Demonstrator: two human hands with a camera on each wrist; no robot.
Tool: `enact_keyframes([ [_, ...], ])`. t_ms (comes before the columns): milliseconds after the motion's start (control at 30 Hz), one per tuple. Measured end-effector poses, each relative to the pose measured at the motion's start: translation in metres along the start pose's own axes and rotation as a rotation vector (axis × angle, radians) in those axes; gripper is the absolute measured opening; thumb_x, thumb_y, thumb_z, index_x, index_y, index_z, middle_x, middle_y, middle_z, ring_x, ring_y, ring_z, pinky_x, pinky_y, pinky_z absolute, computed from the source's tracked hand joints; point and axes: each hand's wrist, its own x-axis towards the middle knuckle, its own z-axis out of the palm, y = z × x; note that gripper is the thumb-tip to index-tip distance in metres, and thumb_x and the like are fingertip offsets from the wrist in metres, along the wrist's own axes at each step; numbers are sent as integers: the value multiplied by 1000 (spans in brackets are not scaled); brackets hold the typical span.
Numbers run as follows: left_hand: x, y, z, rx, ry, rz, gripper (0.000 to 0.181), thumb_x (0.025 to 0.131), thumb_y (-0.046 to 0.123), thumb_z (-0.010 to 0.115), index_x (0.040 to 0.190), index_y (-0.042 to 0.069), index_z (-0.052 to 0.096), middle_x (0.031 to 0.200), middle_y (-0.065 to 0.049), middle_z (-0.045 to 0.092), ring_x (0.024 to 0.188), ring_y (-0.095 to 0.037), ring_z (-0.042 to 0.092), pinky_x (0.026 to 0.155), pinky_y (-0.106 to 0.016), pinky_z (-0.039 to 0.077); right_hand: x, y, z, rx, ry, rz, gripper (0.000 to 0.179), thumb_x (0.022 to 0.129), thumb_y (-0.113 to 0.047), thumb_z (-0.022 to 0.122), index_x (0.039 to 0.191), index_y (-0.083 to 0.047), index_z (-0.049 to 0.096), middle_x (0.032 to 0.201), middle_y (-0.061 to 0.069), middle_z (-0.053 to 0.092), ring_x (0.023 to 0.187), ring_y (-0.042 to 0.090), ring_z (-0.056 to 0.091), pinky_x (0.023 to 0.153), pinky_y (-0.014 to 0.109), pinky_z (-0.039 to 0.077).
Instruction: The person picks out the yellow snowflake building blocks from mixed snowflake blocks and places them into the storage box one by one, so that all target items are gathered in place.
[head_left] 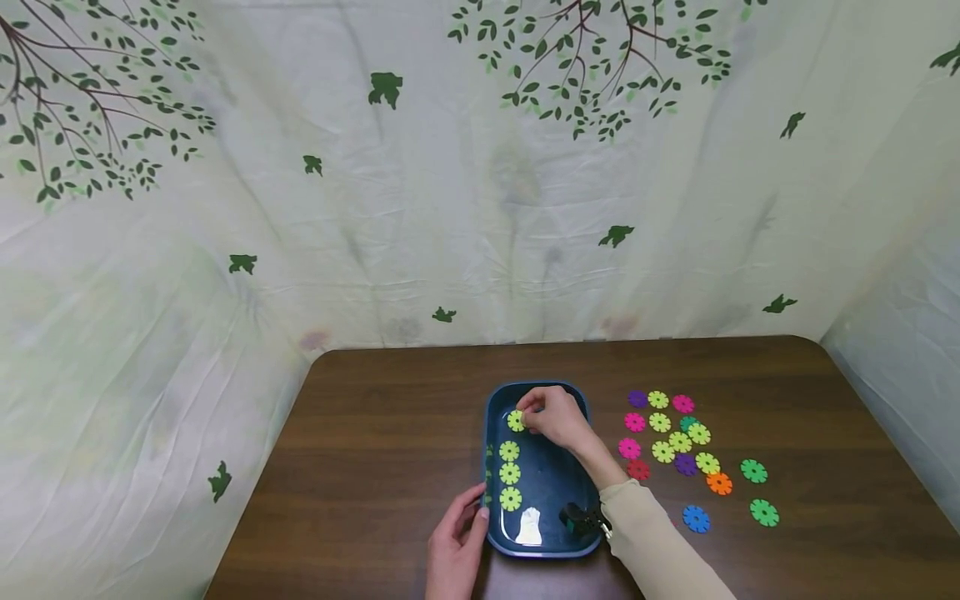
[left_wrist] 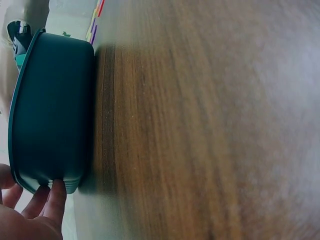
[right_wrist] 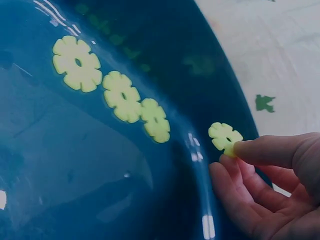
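A dark blue tray (head_left: 543, 533) lies on the table, with three yellow-green notched, flower-shaped discs (head_left: 510, 473) lined up along its left side. Near the tray's far left corner, my right hand (head_left: 553, 414) pinches another yellow-green flower disc (right_wrist: 225, 137) between thumb and fingertips. In the right wrist view this disc is beyond the end of the row, over the tray. My left hand (head_left: 457, 542) holds the tray's near left edge. The left wrist view shows its fingers (left_wrist: 56, 200) against the outer wall and the thumb by the rim.
Right of the tray, loose flower discs in purple, pink, yellow-green, red, orange, green and blue (head_left: 696, 519) are scattered on the brown wooden table (head_left: 375, 442). A black device (head_left: 581, 521) sits on the right wrist. A white leaf-printed cloth (head_left: 450, 208) hangs behind the table.
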Motion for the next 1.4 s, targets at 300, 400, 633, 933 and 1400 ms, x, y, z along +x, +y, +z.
enact_keyframes([
  [300,0,1,-1,-16,-5,-7,31,95,8,65,125,13,65,126,-11,63,108,-23,64,82,-25,53,6,9,10,-19,-28,-6,7,87,2,68,93,0,71,77,6,64,64,18,64,61,31,57],
  [400,0,0,0,-27,-5,-5,31,95,9,65,126,12,65,127,-11,62,108,-23,64,82,-23,53,7,11,12,-46,-35,-10,7,87,2,68,93,0,71,77,6,64,62,18,63,59,30,56],
  [633,0,-3,0,-68,8,-7,33,94,6,65,127,12,64,127,-11,63,110,-23,64,83,-21,52,9,14,18,-122,-18,-16,7,87,1,68,93,-2,72,76,4,64,60,15,61,56,28,54],
  [933,1,-1,1,-36,7,-4,31,94,6,65,125,11,65,126,-12,63,110,-25,64,83,-23,53,7,13,22,-163,-31,-28,6,88,0,68,91,-3,72,76,3,63,61,14,58,57,28,52],
  [1400,0,-2,1,-39,8,3,31,94,6,65,124,11,66,125,-12,64,109,-24,64,82,-23,53,7,14,20,-171,-32,-45,7,86,1,69,89,-4,73,75,3,63,63,15,56,57,28,49],
])
